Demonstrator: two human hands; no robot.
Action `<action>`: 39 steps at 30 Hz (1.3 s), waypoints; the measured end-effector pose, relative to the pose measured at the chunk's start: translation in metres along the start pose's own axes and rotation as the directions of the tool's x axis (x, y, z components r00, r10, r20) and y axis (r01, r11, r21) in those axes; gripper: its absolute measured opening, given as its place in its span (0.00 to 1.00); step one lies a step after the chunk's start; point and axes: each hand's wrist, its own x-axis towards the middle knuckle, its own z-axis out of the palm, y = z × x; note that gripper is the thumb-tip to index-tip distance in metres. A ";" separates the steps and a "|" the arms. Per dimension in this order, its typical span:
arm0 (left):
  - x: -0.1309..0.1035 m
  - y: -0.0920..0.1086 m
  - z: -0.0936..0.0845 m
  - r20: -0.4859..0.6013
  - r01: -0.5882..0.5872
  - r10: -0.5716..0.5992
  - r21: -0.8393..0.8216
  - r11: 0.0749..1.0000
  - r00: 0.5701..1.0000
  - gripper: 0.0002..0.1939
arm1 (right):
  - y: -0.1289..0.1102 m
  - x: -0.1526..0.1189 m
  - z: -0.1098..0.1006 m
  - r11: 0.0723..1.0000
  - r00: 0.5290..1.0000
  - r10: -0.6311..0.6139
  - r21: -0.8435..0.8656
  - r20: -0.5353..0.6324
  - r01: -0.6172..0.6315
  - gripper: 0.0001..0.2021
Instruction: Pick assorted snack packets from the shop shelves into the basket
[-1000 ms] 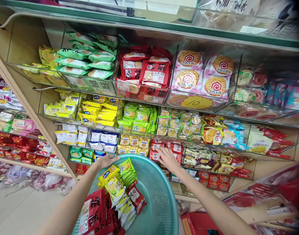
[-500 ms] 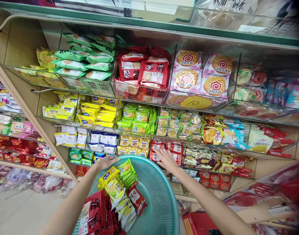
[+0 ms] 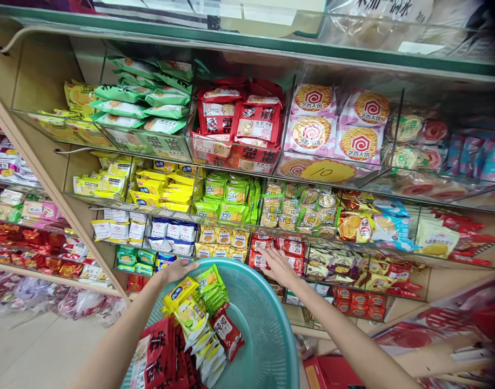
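Observation:
My left hand (image 3: 178,270) is closed on the rim of a teal plastic basket (image 3: 267,324). Inside the basket lie red snack packets with black lettering (image 3: 160,351), yellow packets (image 3: 180,294), green packets (image 3: 212,286) and a smaller red packet (image 3: 228,330). Past the basket's far rim, my right hand (image 3: 279,268) reaches to a compartment of small red packets (image 3: 293,247). Its fingers are stretched out over the packets at the left of that compartment and seem to touch them; the fingertips are partly hard to make out.
Clear-fronted shelves hold green packets (image 3: 126,94), large red packets (image 3: 258,119), round sesame cakes (image 3: 312,132) and yellow-wrapped cookies (image 3: 222,243). A slanted wooden side panel (image 3: 57,194) stands at left, with more snacks beyond it. A red box (image 3: 332,373) is at the lower right.
The view has shifted very slightly. Both hands and the basket keep nearly the same places; the right hand's fingers have shifted a little over the red packets.

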 end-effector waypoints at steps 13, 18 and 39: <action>0.002 0.001 -0.003 -0.040 0.025 -0.023 0.056 0.998 0.999 0.35 | 0.001 -0.001 0.001 0.983 0.989 -0.123 -0.146 -0.084 0.110 0.27; 0.002 0.000 -0.003 -0.052 0.027 -0.025 0.040 0.999 0.998 0.36 | 0.001 -0.002 0.001 0.982 0.987 -0.128 -0.148 -0.094 0.114 0.27; 0.004 -0.003 -0.002 -0.106 0.060 -0.050 0.094 0.994 0.993 0.40 | -0.126 -0.038 -0.015 0.843 0.972 0.236 0.500 -0.010 -0.200 0.28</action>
